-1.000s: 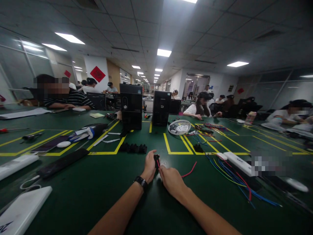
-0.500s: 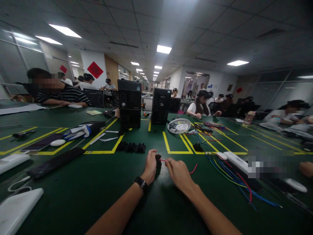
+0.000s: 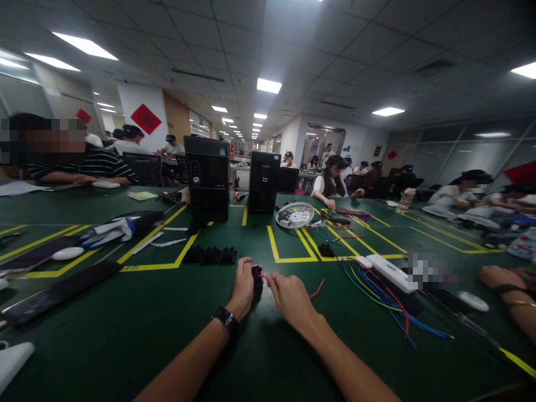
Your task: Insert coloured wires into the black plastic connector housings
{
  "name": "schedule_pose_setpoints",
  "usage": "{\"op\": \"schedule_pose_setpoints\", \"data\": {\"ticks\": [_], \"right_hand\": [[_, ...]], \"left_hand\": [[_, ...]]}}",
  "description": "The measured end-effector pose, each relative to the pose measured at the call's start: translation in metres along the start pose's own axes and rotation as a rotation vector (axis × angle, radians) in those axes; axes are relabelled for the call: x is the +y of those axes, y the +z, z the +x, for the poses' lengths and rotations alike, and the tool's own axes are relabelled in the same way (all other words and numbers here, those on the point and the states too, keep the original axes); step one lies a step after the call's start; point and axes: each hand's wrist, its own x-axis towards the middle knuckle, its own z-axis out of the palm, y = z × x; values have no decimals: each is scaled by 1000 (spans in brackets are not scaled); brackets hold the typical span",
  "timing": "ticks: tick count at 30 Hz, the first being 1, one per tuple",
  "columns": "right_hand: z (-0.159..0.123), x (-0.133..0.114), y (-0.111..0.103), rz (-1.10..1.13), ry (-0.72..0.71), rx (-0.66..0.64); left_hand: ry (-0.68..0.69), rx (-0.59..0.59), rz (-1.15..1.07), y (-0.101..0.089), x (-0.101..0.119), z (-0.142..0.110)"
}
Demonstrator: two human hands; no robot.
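Observation:
My left hand point(image 3: 243, 289), with a dark watch point(image 3: 225, 318) on its wrist, is closed around a small black block point(image 3: 257, 276) a little above the green table. From the right, my right hand point(image 3: 292, 300) pinches a red wire point(image 3: 317, 289) close to the block's side. A short length of the wire shows between fingertips and block, and its other end sticks out behind my right hand. Whether the wire's tip sits inside the block I cannot tell. Several similar black blocks point(image 3: 210, 255) stand in a row beyond my left hand.
Two black computer towers point(image 3: 263, 181) stand ahead. A white basket point(image 3: 294, 215) holds parts. Loose coloured wires point(image 3: 387, 304) lie right, by a white power strip point(image 3: 391, 272). A dark pouch point(image 3: 62, 293) lies left. Another person's hand point(image 3: 500, 277) rests at the right edge.
My view has turned a little to the right, so the scene sits further left. More of another person's hands shows at the right. My hands keep the same hold on block and wire.

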Motion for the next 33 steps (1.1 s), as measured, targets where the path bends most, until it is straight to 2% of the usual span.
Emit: {"op": "schedule_pose_setpoints", "data": {"ticks": [6, 14, 21, 25, 29, 33], "right_hand": [[-8, -18, 17, -35, -107, -91], [-3, 0, -8, -18, -40, 51], [-11, -20, 12, -73, -150, -47], [-11, -20, 9, -35, -121, -40], [-11, -18, 7, -2, -81, -51], [-10, -20, 12, 102, -52, -80]], "left_hand": [[-48, -4, -63, -4, 7, -4], [25, -57, 52, -4, 5, -8], [-70, 1, -94, -10, 11, -9], [-21, -24, -63, -10, 14, -10], [30, -2, -2, -9, 13, -11], [124, -63, 89, -13, 7, -8]]}}
